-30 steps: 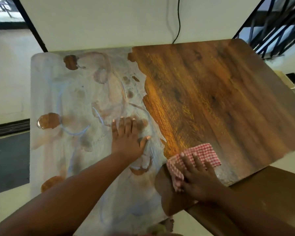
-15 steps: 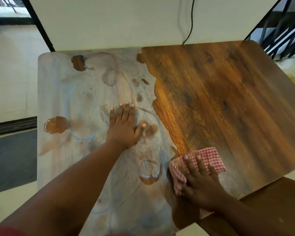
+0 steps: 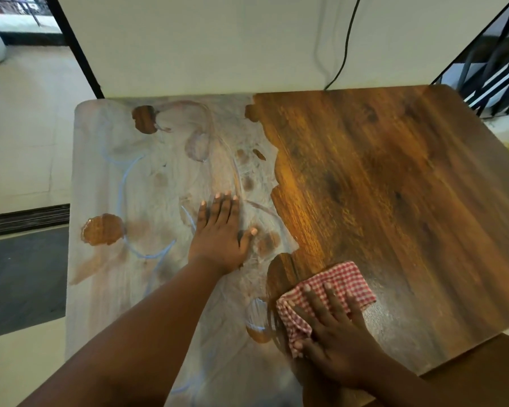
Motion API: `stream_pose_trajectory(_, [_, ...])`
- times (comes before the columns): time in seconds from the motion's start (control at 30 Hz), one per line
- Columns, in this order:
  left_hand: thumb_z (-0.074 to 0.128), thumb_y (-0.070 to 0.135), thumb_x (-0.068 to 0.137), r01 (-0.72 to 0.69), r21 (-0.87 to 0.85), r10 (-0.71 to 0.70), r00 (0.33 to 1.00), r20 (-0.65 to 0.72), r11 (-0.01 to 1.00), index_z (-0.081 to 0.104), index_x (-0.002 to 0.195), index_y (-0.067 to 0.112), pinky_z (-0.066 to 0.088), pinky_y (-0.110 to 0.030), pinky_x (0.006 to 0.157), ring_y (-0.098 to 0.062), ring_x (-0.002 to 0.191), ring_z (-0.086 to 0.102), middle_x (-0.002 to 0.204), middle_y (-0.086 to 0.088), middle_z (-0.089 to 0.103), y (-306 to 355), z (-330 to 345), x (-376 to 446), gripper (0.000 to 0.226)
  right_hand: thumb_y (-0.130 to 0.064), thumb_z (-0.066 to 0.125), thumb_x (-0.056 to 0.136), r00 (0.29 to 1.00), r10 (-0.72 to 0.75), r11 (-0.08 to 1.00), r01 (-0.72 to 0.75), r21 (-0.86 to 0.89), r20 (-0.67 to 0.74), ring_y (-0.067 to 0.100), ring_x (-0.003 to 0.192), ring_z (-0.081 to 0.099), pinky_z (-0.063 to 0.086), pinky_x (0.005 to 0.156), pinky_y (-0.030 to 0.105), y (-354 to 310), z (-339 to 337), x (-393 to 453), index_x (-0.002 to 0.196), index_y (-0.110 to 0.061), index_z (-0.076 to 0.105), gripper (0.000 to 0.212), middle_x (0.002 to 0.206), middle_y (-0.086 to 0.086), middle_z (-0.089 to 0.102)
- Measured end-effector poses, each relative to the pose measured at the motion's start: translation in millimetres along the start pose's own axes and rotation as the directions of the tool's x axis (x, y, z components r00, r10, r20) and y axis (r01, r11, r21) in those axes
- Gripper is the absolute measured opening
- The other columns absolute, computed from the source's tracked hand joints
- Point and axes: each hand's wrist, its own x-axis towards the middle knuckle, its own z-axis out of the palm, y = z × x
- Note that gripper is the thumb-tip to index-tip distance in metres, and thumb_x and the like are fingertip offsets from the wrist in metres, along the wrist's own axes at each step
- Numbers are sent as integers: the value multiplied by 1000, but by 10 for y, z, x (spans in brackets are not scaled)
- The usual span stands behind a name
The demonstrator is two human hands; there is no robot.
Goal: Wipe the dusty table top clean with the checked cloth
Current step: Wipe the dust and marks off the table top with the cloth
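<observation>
we are pressing the checked cloth [image 3: 326,292] flat under our right hand [image 3: 332,333], fingers [image 3: 313,301] spread straight over it so the whole pad is dragging dust. the cloth is lying at the near edge of the table [image 3: 394,186], right on the border between dusty grey and wiped wood. left of the cloth, our left hand [image 3: 221,233] is resting open-palmed on the dusty half, likely bracing us. far from the cloth, a cable [image 3: 344,39] is hanging down the wall.
</observation>
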Motion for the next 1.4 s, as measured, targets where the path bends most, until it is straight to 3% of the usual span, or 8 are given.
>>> stream_pose_trajectory(0.17, [4,62,92,-17,-11,17,1000,-4,1000,-3,153,12,-18,-44,116,-20,147,-13,162,-9,-1,-21,-1,16,80,-73,-2,86,990,120,988,-111,112,-75,32,135,-35,-21,104,59,120,-105,594,130,-55,-38,60,139,-11,-50])
stream_pose_trajectory(0.33, [3,58,93,-20,-24,20,1000,-6,1000,-2,153,11,-16,-45,117,-19,147,-14,162,-9,0,-8,-13,-7,76,-67,11,93,979,186,974,-172,149,-83,34,140,-26,-16,104,64,-61,-432,1190,147,-45,-16,64,150,-6,-35])
stream_pose_trajectory(0.47, [8,51,98,-32,-17,32,999,-1,999,-5,152,12,-17,-44,116,-21,147,-14,162,-8,0,-6,-16,-12,68,-72,-3,86,996,12,999,-8,45,-89,32,137,-34,-22,104,61,-23,-213,843,134,-52,-34,60,147,-5,-39])
stream_pose_trajectory(0.63, [10,50,99,-33,-20,34,999,11,999,-4,152,11,-17,-44,116,-22,147,-14,162,-8,-1,2,-38,-12,67,-75,-5,86,989,-147,988,145,-57,-29,30,136,-36,-28,103,55,321,-127,582,141,-52,-24,63,150,-10,-35])
stream_pose_trajectory(0.9, [10,48,98,-26,17,25,999,38,1000,-2,153,12,-14,-46,117,-22,147,-13,162,-8,-1,4,-29,1,67,-77,-5,79,986,134,982,-119,150,-97,33,141,-24,-15,104,65,374,-698,1806,134,-53,-31,65,142,-11,-41])
stream_pose_trajectory(1.0, [5,50,96,-17,34,15,999,47,999,-2,153,13,-14,-45,117,-20,147,-14,162,-7,-2,-3,-25,10,68,-70,4,88,988,92,986,-73,152,-122,35,140,-26,-19,101,66,203,-853,2077,145,-46,-14,65,147,-11,-38])
stream_pose_trajectory(1.2, [1,53,94,-19,15,19,999,48,1000,0,152,14,-13,-42,118,-16,147,-14,161,-4,-2,-14,-22,8,70,-75,-6,85,972,-173,985,172,-24,-160,27,135,-35,-31,98,53,593,-591,1577,135,-56,-28,58,153,-8,-30])
stream_pose_trajectory(1.4, [6,51,96,-3,14,3,999,47,1000,2,153,14,-13,-40,118,-17,147,-12,162,-5,1,33,-69,3,69,-74,-2,85,993,3,998,6,68,-120,31,141,-25,-16,105,63,797,-888,1974,149,-41,-7,72,152,-9,-31])
